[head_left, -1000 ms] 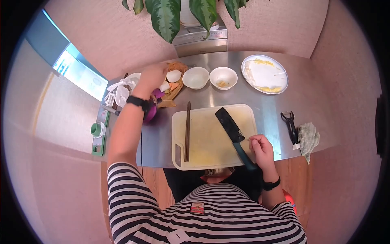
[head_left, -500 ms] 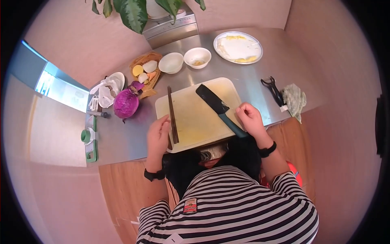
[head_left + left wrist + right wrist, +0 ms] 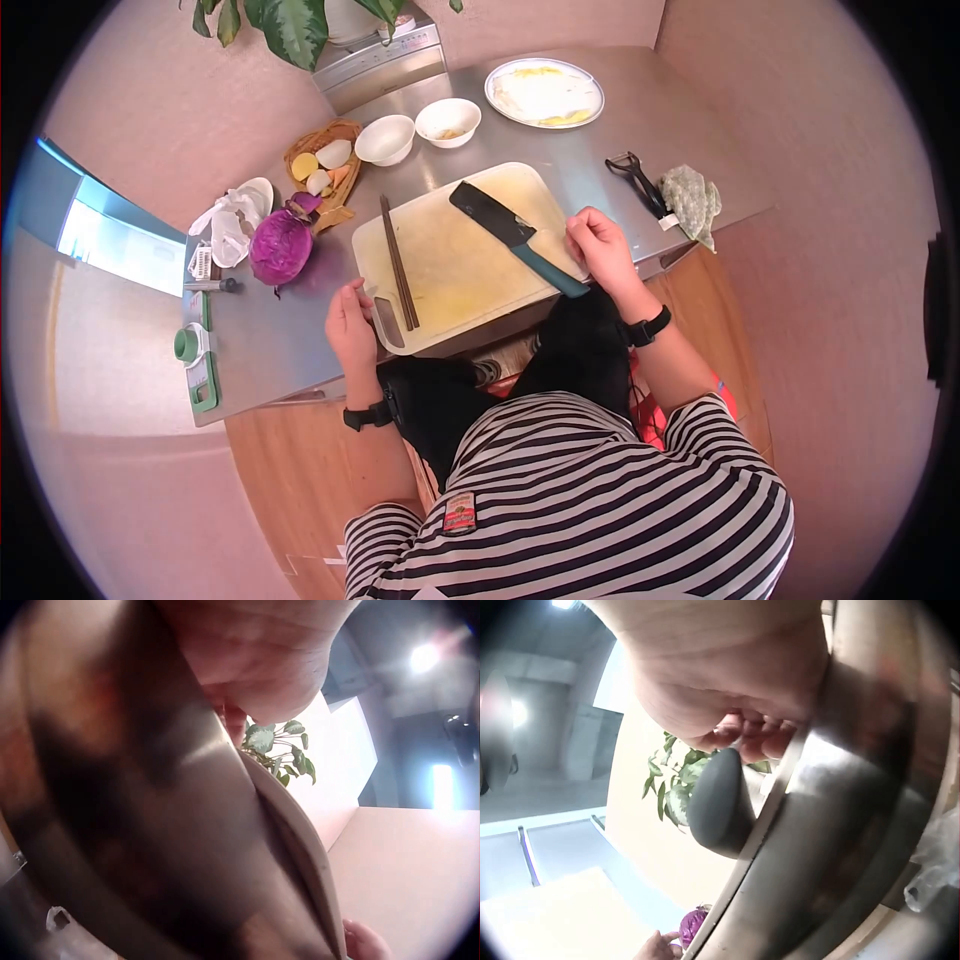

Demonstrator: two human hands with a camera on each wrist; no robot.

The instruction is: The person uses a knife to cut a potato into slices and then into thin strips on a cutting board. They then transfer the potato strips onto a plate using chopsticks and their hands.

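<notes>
My left hand rests at the near left corner of the pale cutting board, by its handle slot, fingers relaxed and holding nothing visible. Loosely curled, my right hand lies at the board's right edge, beside the cleaver's green handle. The cleaver's dark blade lies flat on the board with small scraps near its heel. In the right wrist view the handle's rounded end stands out at the table edge below my fingers. A pair of brown chopsticks lies along the board's left side.
Left of the board sit a purple cabbage, a basket of cut vegetables, a plastic bag and a green slicer. Two white bowls and an oval plate stand behind. A black peeler and a crumpled bag lie right.
My left hand has drawn back from over the basket to the board's near left corner. The right hand stays by the cleaver handle. The head view has shifted, moving the scene left and up.
</notes>
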